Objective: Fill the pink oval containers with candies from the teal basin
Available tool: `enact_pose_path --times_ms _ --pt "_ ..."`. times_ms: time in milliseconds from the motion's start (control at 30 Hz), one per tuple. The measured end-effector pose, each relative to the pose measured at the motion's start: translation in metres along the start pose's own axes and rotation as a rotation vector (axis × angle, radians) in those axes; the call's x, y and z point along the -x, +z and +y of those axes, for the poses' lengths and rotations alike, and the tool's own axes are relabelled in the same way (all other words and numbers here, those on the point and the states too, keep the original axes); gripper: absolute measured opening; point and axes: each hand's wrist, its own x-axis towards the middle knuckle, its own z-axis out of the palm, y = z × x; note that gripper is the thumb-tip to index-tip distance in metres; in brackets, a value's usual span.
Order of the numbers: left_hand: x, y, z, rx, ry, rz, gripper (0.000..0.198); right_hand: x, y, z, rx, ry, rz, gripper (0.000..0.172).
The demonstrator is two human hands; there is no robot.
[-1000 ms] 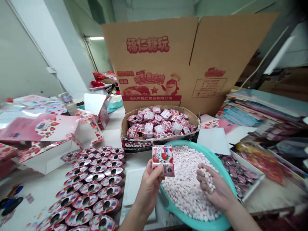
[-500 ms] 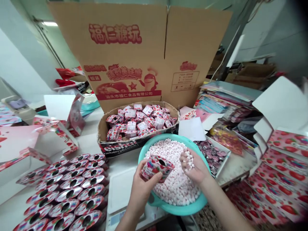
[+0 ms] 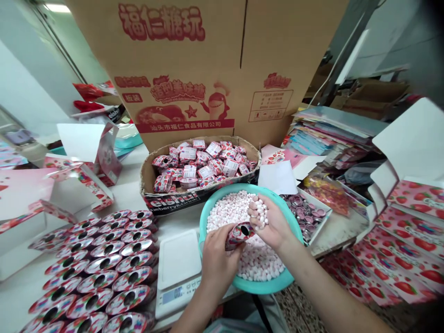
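Pink candies [image 3: 259, 213] sit cupped in the right hand [image 3: 275, 226] over a teal basin [image 3: 263, 287]; the left hand [image 3: 218, 261] grips a strawberry-print container [image 3: 239, 236].

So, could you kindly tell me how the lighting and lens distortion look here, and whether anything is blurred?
In the head view, the wide lens bows the carton outward, the ceiling light glares at top left, and the top right corner falls dark; the left hand, its cup, the right hand and the sweets look fairly sharp.

tabletop [image 3: 17, 296] | on it: rows of printed cups [image 3: 100, 280] | digital scale [image 3: 177, 273] | cardboard tray [image 3: 166, 203] of packets [image 3: 201, 162] | teal basin [image 3: 258, 286] of candies [image 3: 225, 217] | white box [image 3: 321, 222] of lids [image 3: 298, 208]
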Motion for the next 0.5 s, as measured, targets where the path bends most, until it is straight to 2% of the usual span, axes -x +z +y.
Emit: enact_pose_path --times_ms 233,500 --pt "0.0 0.008 0.004 -0.026 -0.091 -0.098 0.042 -0.009 -0.003 0.017 0.172 -0.136 0.037 0.019" --pt "-0.002 0.008 0.008 0.047 -0.149 -0.104 0.038 -0.008 -0.003 0.012 0.296 -0.145 0.006 0.024"
